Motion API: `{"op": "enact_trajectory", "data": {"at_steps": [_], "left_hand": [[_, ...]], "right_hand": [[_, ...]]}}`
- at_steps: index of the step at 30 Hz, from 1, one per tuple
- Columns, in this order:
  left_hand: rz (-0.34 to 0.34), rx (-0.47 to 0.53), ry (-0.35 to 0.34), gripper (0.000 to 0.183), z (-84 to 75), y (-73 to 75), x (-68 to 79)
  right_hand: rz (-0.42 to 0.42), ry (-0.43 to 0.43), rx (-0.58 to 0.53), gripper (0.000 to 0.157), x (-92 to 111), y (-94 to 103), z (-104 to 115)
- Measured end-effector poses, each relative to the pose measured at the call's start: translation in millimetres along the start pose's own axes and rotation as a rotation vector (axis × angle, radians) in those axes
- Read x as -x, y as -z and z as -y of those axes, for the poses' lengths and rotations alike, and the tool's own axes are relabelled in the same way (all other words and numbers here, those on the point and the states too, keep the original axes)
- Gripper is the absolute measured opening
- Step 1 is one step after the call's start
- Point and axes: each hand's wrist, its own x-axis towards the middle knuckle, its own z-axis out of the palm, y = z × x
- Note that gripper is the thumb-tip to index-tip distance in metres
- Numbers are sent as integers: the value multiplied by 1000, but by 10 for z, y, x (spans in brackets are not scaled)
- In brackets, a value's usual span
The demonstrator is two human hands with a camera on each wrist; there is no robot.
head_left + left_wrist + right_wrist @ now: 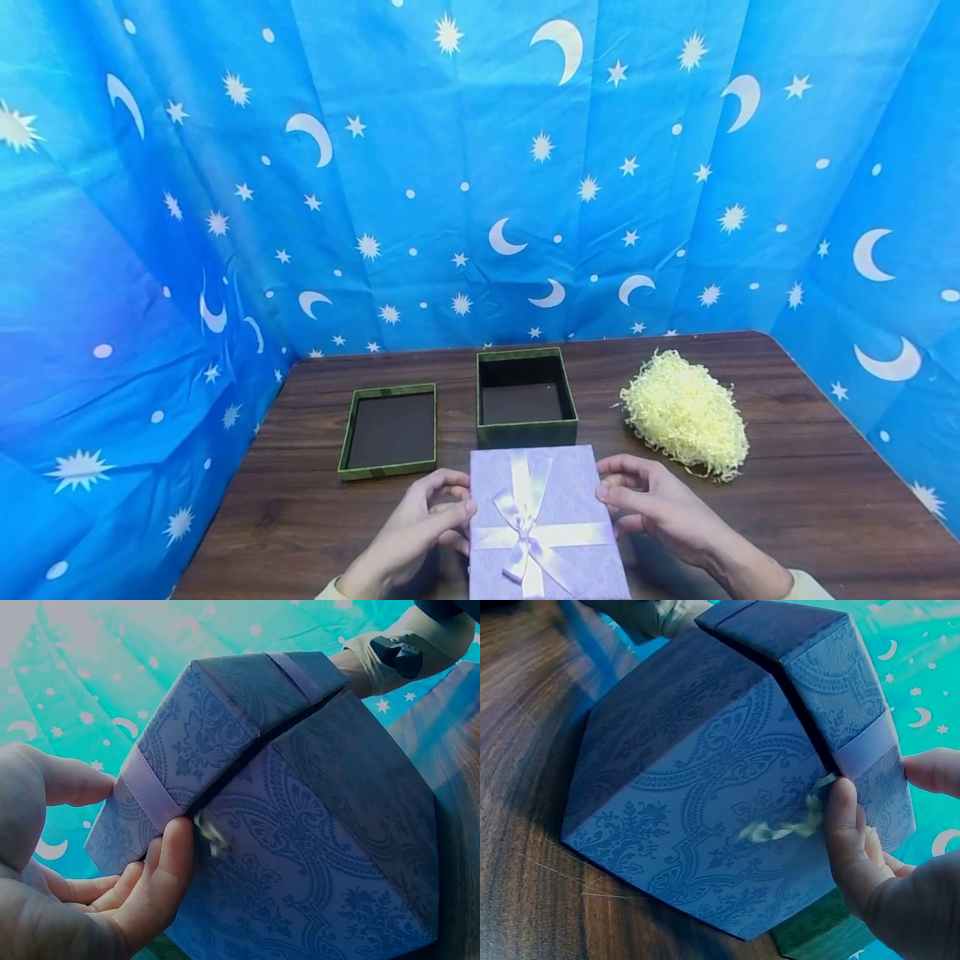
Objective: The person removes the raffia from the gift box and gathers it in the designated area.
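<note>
A lavender gift box with a paisley pattern stands at the table's front, its lid on top. Pale satin ribbon crosses the lid and ties in a bow. My left hand grips the lid's left side, thumb above and fingertips at its lower edge. On the opposite side my right hand holds the lid the same way. Both wrist views show a dark gap between lid and box. A pale yellow paper strand hangs from that gap on the right side.
Behind the gift box stands an open green box with a dark inside. A green lid lies inside-up to its left. Yellow shredded paper forms a pile on the right. Blue star-and-moon cloth surrounds the wooden table.
</note>
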Motion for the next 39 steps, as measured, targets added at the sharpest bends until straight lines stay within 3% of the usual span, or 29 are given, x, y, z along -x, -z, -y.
{"op": "enact_trajectory", "data": {"at_steps": [24,39], "left_hand": [[-20,-5,-16,50,-136,30,-79],[-36,-1,-23,52,-270,98,-209]], "right_hand": [[-3,53,-3,55,-63,27,123],[-21,74,16,57,-158,28,288]]}}
